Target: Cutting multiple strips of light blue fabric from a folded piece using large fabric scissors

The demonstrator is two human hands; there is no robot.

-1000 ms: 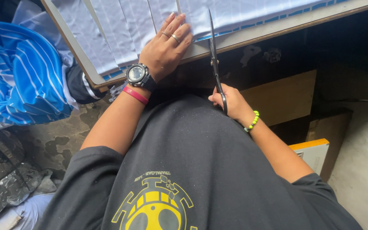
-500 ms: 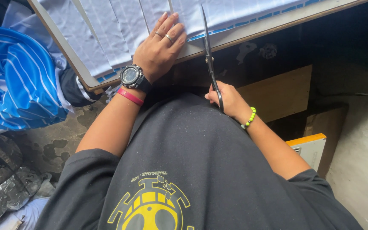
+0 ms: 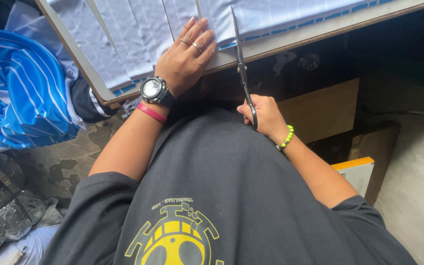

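Observation:
Pale blue-white fabric (image 3: 290, 12) lies on a table (image 3: 300, 41), cut into long strips (image 3: 119, 44) on the left. My left hand (image 3: 185, 59), with rings, a black watch and a pink band, presses flat on the cloth near the table's front edge. My right hand (image 3: 263, 113), with a green bead bracelet, grips the handles of long black scissors (image 3: 239, 54). The blades point away from me and lie in the cloth just right of my left hand.
A blue and white striped garment (image 3: 20, 93) hangs at the left. Brown boards (image 3: 320, 110) and a white box with an orange edge (image 3: 359, 172) stand under the table at right. Crumpled plastic (image 3: 11, 216) lies on the floor at lower left.
The view has shifted slightly. My left hand stays pressed on the cloth, and the scissors remain in the cut with the right hand on the handles.

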